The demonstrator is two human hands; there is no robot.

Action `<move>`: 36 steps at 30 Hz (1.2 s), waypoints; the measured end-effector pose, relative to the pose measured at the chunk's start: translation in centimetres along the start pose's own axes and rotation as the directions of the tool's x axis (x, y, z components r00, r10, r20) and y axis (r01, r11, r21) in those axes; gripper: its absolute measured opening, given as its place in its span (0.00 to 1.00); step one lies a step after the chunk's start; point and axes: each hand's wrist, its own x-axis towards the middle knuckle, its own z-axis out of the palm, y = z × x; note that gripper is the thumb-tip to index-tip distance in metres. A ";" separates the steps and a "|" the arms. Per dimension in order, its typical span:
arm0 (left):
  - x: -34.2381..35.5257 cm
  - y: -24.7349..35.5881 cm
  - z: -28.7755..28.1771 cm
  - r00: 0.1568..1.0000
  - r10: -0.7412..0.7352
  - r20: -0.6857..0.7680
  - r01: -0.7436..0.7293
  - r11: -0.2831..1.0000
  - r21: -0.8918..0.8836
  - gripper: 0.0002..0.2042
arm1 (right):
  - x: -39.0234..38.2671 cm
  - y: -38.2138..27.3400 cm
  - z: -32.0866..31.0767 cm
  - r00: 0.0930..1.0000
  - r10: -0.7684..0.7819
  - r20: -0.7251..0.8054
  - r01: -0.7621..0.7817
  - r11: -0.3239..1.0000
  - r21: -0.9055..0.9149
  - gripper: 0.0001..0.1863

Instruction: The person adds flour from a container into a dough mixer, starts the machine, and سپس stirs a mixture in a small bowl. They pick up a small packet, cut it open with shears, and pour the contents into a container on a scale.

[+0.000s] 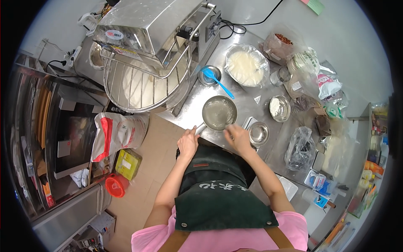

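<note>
Near the front edge of the steel counter, my left hand is closed round the handle of a small saucepan with a thin coating inside. My right hand is just beside the pan's right rim; its fingertips are blurred, so I cannot tell what they hold. Right of that hand, a steel bowl stands on a white scale. A blue spatula lies across a small bowl behind the pan. A bowl of white powder stands at the back right.
A large mixer with dough under its guard fills the upper left. A wrapped dish and several bags line the counter's back and right. On the left stand an oven, a sack and a red bucket.
</note>
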 end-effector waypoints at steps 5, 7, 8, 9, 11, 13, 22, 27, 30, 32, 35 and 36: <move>-0.2 -0.1 0.1 1.000 0.004 -0.028 -0.004 1.000 0.007 0.17 | 1.4 1.3 -0.1 0.999 0.015 -0.039 -0.007 0.980 0.201 0.07; -0.3 0.0 0.0 1.000 0.002 -0.031 -0.002 1.000 0.009 0.17 | 2.2 3.0 -0.4 0.934 0.347 -0.082 -0.287 0.868 0.406 0.09; -0.1 0.2 -0.1 0.999 0.003 -0.033 -0.003 1.000 0.004 0.17 | 2.1 4.2 0.2 0.883 0.470 -0.006 -0.403 0.764 0.504 0.11; 0.0 0.4 -0.1 0.999 0.004 -0.035 -0.004 1.000 -0.001 0.17 | 1.3 5.0 0.8 0.882 0.471 -0.009 -0.403 0.764 0.503 0.11; -0.1 0.3 0.0 0.999 0.007 -0.052 -0.008 1.000 -0.008 0.18 | 0.2 4.5 1.1 0.887 0.423 0.183 -0.451 0.713 0.536 0.12; -0.2 0.1 0.1 0.998 0.014 -0.066 -0.015 1.000 -0.014 0.18 | 0.1 4.4 0.7 0.879 0.394 0.270 -0.477 0.699 0.533 0.13; -0.1 0.3 -0.1 0.998 0.009 -0.063 -0.011 1.000 -0.028 0.17 | 1.4 3.8 -0.3 0.941 0.292 0.172 -0.338 0.791 0.510 0.12; -0.2 0.1 0.1 0.997 0.012 -0.078 -0.013 1.000 -0.016 0.17 | 0.7 1.7 -1.9 0.984 0.159 0.075 -0.173 0.956 0.239 0.06; -0.1 0.3 0.1 0.998 0.006 -0.069 -0.007 1.000 -0.014 0.17 | 0.9 0.7 -0.9 0.998 -0.047 0.041 0.039 0.984 0.171 0.05; -0.1 0.3 0.0 0.997 0.015 -0.074 -0.016 1.000 -0.013 0.17 | 1.9 1.7 -0.2 0.995 -0.099 -0.002 0.099 0.994 0.053 0.07; -0.2 0.1 0.1 0.997 0.011 -0.071 -0.011 1.000 0.000 0.17 | 1.0 1.5 -0.2 0.999 -0.004 0.033 0.008 0.992 -0.124 0.06; -0.2 0.1 0.2 0.998 0.002 -0.060 -0.001 1.000 0.015 0.17 | 0.5 0.9 0.0 0.997 -0.058 0.056 0.063 0.994 -0.095 0.06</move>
